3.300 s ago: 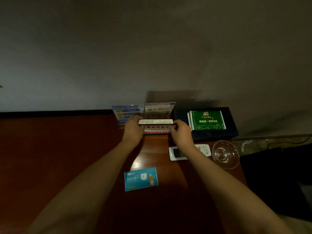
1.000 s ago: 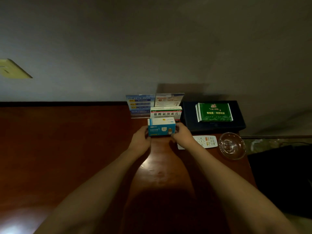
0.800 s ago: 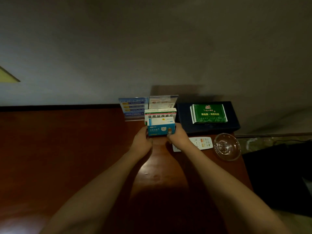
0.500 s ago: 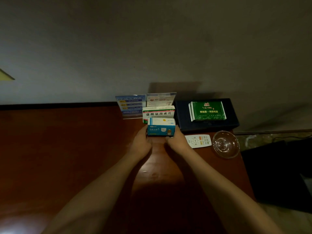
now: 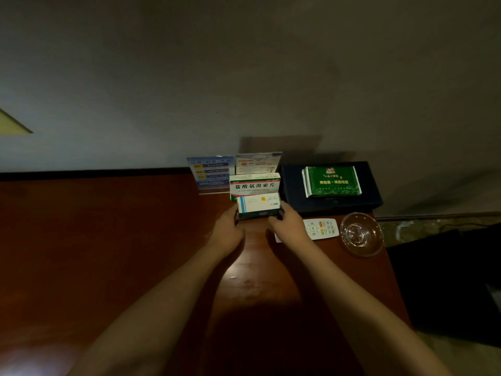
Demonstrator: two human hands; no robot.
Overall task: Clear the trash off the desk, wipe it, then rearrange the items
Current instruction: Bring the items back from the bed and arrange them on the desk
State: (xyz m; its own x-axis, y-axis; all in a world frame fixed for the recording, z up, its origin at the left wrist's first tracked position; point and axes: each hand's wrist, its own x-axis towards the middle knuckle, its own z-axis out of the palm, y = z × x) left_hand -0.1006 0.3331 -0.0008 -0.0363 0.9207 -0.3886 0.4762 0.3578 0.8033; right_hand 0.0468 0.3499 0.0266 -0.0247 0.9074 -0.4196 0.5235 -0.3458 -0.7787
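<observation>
Standing small box [image 5: 258, 204] before larger box [image 5: 254, 185], left hand [image 5: 226, 234] and right hand [image 5: 288, 226] pinching its ends; rearranging apparently nearing completion, desk [image 5: 108, 240] showing no trash.

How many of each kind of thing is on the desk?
Medicine boxes: 2
Sign stands: 2
Dark box: 1
Green packet stack: 1
Remote: 1
Glass dish: 1
Total: 8
</observation>
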